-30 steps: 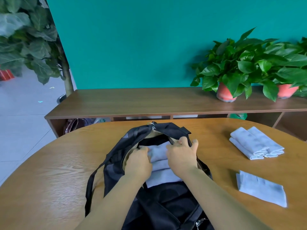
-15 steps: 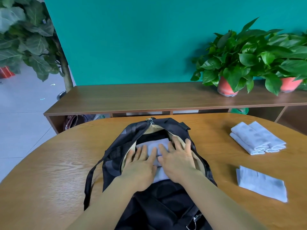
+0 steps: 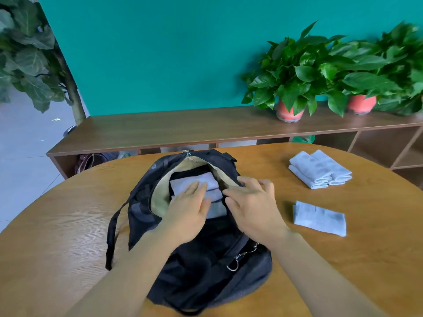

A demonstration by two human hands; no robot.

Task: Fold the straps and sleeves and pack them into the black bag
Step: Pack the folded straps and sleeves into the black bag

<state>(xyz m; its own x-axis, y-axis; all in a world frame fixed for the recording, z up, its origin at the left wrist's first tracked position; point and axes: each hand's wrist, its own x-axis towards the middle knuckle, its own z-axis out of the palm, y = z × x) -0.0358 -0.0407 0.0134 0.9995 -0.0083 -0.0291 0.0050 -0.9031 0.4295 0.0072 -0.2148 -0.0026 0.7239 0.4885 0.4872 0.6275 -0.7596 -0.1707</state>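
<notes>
Black bag (image 3: 201,271) lies flat on the round wooden table (image 3: 68,225), nearest the person, mouth unzipped & facing away, tan lining showing. A metal clip (image 3: 235,263) hangs on its near right side; a strap (image 3: 112,234) trails off the left. Left hand (image 3: 187,209) is flat, fingers straight, pressing on the pale blue folded pieces (image 3: 214,179) stacked inside the opening. Right hand (image 3: 254,207) — fingers spread & loose, gripping nothing — sits over the opening's right rim; blurred, so can't tell if it touches. To the right, well apart from the bag, one folded piece (image 3: 319,218) lies alone; farther back, two more (image 3: 320,170) lie side by side, touching. Behind the table, a low wooden shelf unit (image 3: 183,126) w/ potted plants (image 3: 295,72) in orange pots — then a teal wall (image 3: 160,53) and a big-leafed tree (image 3: 27,53) at far left.
</notes>
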